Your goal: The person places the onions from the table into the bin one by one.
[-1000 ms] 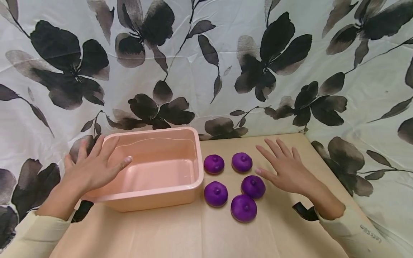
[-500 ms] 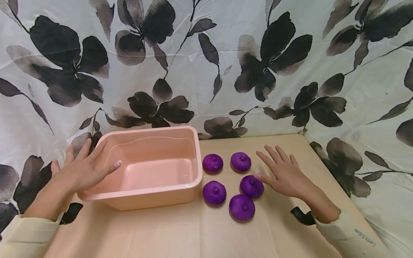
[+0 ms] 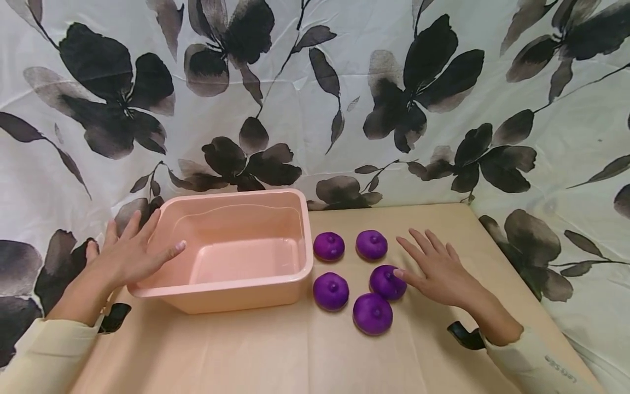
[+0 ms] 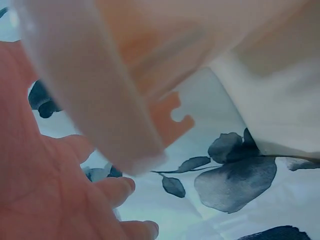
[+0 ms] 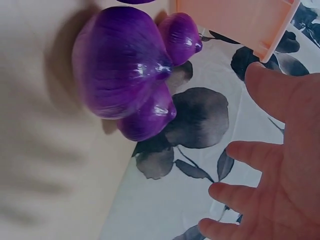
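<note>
A pink plastic tub (image 3: 231,288) stands on the left of the table. My left hand (image 3: 125,260) is spread over the tub's left end, its thumb above the opening; in the left wrist view its fingers lie beside the blurred tub rim (image 4: 95,85), and whether they touch it I cannot tell. Several shiny purple onions lie right of the tub, such as a front onion (image 3: 372,314), a left one (image 3: 331,291) and a far one (image 3: 371,244). My right hand (image 3: 438,271) hovers palm down beside them, holding nothing, its thumb overlapping the rightmost onion (image 3: 386,282) in the head view.
The table has a pale beige cover (image 3: 256,350). Behind it and at the right hangs a white cloth with dark flowers (image 3: 305,109). A black strap (image 3: 465,335) shows at the right wrist, another (image 3: 114,317) at the left.
My left hand has shifted left, from over the tub's inside toward its left end. The right hand has come down slightly. Tub and onions keep their places.
</note>
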Demonstrator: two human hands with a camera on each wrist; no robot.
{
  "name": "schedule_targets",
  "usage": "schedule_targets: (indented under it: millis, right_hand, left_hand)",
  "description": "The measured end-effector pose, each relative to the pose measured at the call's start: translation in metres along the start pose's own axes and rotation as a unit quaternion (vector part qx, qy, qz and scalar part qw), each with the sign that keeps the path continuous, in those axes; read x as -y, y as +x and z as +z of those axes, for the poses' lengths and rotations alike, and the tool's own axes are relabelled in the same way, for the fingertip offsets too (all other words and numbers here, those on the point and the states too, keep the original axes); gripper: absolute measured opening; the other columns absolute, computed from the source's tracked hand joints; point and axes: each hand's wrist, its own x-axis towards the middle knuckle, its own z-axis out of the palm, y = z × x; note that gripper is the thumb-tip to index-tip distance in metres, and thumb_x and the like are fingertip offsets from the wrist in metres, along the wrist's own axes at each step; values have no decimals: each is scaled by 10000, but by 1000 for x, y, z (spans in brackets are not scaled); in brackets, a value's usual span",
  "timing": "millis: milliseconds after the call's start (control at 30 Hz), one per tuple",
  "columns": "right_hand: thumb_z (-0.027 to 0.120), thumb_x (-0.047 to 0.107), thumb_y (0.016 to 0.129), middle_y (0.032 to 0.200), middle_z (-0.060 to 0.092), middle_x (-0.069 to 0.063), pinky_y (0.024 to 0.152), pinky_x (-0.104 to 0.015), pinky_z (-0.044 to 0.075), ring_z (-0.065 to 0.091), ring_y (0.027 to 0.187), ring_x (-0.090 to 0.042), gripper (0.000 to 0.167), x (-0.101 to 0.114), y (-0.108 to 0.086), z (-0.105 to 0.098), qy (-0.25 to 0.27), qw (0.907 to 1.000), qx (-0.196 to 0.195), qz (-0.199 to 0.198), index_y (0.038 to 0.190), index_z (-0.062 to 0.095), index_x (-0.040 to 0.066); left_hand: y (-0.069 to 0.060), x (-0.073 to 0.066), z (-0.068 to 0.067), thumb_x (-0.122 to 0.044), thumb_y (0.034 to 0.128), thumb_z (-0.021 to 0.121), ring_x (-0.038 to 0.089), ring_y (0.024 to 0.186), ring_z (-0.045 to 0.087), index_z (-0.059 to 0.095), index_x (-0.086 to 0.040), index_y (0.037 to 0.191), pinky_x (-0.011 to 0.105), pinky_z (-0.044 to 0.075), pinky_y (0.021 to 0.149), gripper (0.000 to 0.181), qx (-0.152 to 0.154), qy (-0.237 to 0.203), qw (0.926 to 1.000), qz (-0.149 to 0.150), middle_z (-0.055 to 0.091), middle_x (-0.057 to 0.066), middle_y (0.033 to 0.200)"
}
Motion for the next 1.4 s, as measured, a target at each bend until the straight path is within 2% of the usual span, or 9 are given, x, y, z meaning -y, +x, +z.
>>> schedule_targets:
  millis: [133,267,400,533,633,733,867,1200,1400]
  right_hand:
    - [653,509,991,1681,290,-231,1109,-850,180,185,1539,-571,746,-4,-2,7,79,9999,8,-128,1600,415,149]
    - [650,504,995,1674,308,-238,1116,-842,200,196,1539,-570,739,-7,0,17,188,9996,31,-219,1597,420,143]
    - [670,479,989,1663,325,-252,1146,-806,215,201,1532,-582,737,-13,0,27,441,9986,76,-294,1585,435,113]
    - [689,448,986,1649,340,-264,1156,-779,250,222,1518,-588,741,-21,1,40,799,9954,202,-483,1574,438,75]
    - [702,410,985,1637,347,-274,1157,-766,271,256,1510,-569,732,-26,2,48,1134,9911,270,-639,1564,442,45]
    - [717,363,981,1630,352,-281,1171,-744,274,291,1507,-544,717,-30,3,55,1444,9864,336,-713,1555,450,27]
    - [744,327,966,1644,348,-262,1188,-722,274,310,1517,-521,733,-34,4,63,1668,9825,458,-691,1571,438,49]
    - [940,169,735,1547,536,-138,1164,-665,366,504,1430,-413,911,-41,11,74,2036,9746,341,-866,1525,493,86]
    - [969,181,688,1466,615,-77,1128,-612,435,571,1363,-343,910,-44,15,76,2056,9736,282,-948,1486,538,100]
  left_hand:
    - [6,8,0,-744,993,413,748,1449,-83,-114,-61,1649,936,36,1005,1085,38,-224,9993,301,-83,403,1649]
    - [8,22,-2,-611,1042,456,685,1494,-17,-141,48,1612,852,57,1122,1057,174,-1097,9923,549,-45,434,1634]
    - [9,32,-4,-593,1067,407,687,1483,62,-187,36,1600,820,188,1118,1016,654,-2018,9770,211,-35,457,1620]
    - [12,39,-5,-516,1096,400,626,1388,401,-29,148,1590,638,480,1056,931,773,-2212,9722,15,201,492,1566]
    - [14,44,-6,-438,1104,441,334,1108,688,116,198,1563,393,614,868,849,730,-2479,9660,-31,448,452,1452]
    - [16,48,-6,-385,1098,486,59,925,664,243,189,1535,260,596,763,761,724,-2824,9565,-142,695,235,1149]
    - [18,52,-5,-325,1090,527,13,798,647,327,190,1489,248,601,729,682,747,-3121,9467,-291,675,-93,917]
    - [20,58,0,-235,1056,610,24,799,702,539,131,1356,261,616,725,478,735,-3694,9258,-314,706,-176,865]
    - [23,59,0,-225,1038,645,24,788,709,694,-132,1178,258,616,721,175,703,-3892,9178,-362,712,-194,849]
